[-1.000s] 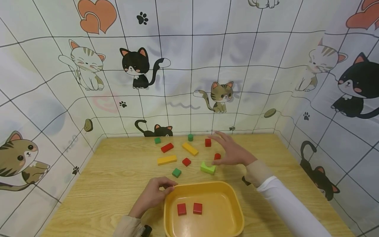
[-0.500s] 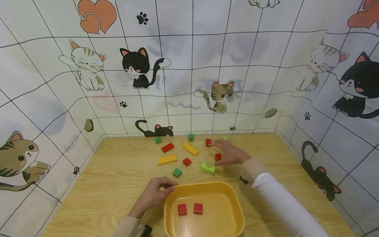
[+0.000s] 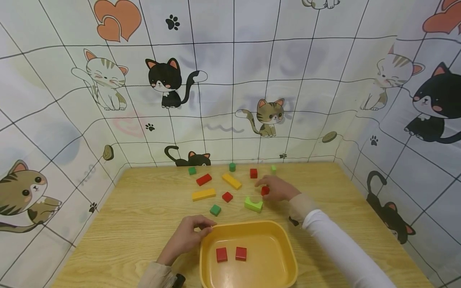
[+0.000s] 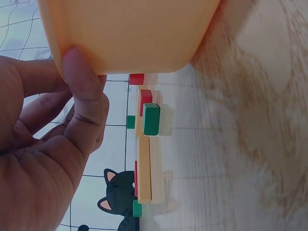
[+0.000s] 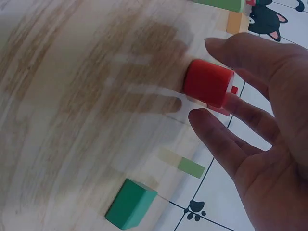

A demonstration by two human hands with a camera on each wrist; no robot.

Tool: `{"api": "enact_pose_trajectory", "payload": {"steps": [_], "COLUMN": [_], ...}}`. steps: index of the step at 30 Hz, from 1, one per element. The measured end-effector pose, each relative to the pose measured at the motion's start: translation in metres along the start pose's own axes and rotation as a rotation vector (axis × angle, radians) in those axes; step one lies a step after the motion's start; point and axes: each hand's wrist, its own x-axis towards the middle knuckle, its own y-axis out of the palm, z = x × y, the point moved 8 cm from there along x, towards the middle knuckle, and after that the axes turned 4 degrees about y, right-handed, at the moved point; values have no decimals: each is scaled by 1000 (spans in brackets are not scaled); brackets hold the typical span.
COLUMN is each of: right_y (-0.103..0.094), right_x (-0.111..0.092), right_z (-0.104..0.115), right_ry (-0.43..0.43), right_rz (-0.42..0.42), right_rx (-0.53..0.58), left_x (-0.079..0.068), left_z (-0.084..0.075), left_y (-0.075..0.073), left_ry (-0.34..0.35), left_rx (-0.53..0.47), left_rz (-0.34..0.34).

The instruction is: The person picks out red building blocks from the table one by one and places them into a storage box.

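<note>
My left hand (image 3: 191,233) pinches the back left corner of a yellow plastic tray (image 3: 292,256) at its rim. In the left wrist view, the thumb lies against the tray's wall (image 4: 130,38). Inside the tray are two red blocks, one red block (image 3: 221,255) beside the other red block (image 3: 241,253). My right hand (image 3: 279,189) is at a small red cylinder (image 3: 265,191). The right wrist view has that red cylinder (image 5: 207,83) between thumb and spread fingers, with gaps visible around it. Close by lies a light green arch block (image 3: 253,205).
Across the table (image 3: 137,208) lie a red cube (image 3: 253,173), a yellow bar (image 3: 203,195), another yellow bar (image 3: 231,181), a red bar (image 3: 203,179) and several green pieces. A dark green block (image 5: 130,204) shows in the right wrist view. A cat-print sheet (image 3: 216,92) surrounds the table.
My right hand has come down and inward from above the table, bringing its fingers around the red cylinder. The light green block at the back is uncovered. The left hand and tray are still.
</note>
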Motion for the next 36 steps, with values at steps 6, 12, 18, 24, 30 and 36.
{"api": "enact_pose_trajectory", "payload": {"steps": [6,12,18,24,30,36], "right_y": [1,3,2,1,-3,-16], "right_x": [-1,-3,-2,-2,-3,-8], "right_z": [5,7,6,3,0,8], "right_ry": [-67,-74,-93,-84,-51,-86], "right_rz": [-40,-51,-62,-63,-65,-96], "right_rx": [30,49,28,16,41,39], "left_x": [0,-1,-1,0,-1,0], "left_z": [0,4,3,2,1,0], "left_y": [0,2,1,0,0,-1], "left_ry": [4,-30,-15,-10,-7,-11], "left_rx": [-6,2,20,20,23,17], "left_rz": [-1,22,10,-1,1,7]}}
